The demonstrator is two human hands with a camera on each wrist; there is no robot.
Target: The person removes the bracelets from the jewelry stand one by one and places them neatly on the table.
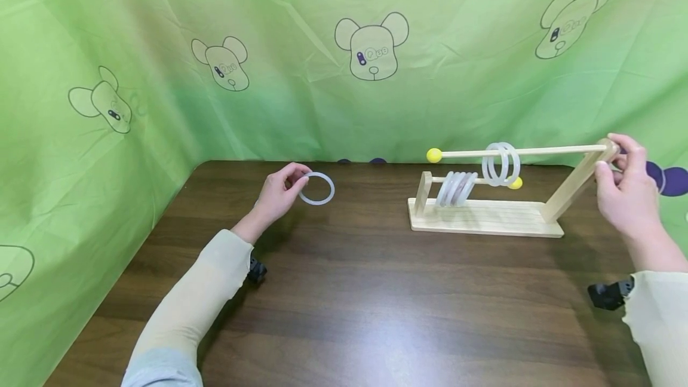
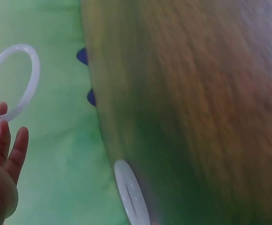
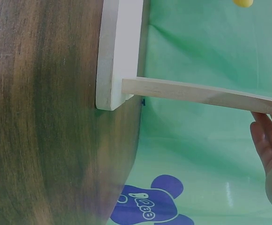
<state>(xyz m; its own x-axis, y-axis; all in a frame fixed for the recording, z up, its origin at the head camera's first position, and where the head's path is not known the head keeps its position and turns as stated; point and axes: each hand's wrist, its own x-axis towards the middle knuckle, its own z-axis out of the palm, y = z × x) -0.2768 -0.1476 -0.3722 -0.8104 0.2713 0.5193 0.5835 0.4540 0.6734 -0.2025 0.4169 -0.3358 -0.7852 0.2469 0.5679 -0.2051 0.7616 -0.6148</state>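
Note:
My left hand pinches a white bangle between thumb and fingers, raised over the left part of the table. In the left wrist view more white bangles lie on the table below that hand. At the right stands a wooden bangle stand with two rods tipped by yellow balls. A few bangles hang on the upper rod, and several others on the lower one. My right hand grips the top of the stand's tall slanted post.
The dark wooden table meets a green curtain with printed bear heads at its back and left edges. Small black cameras sit at both wrists.

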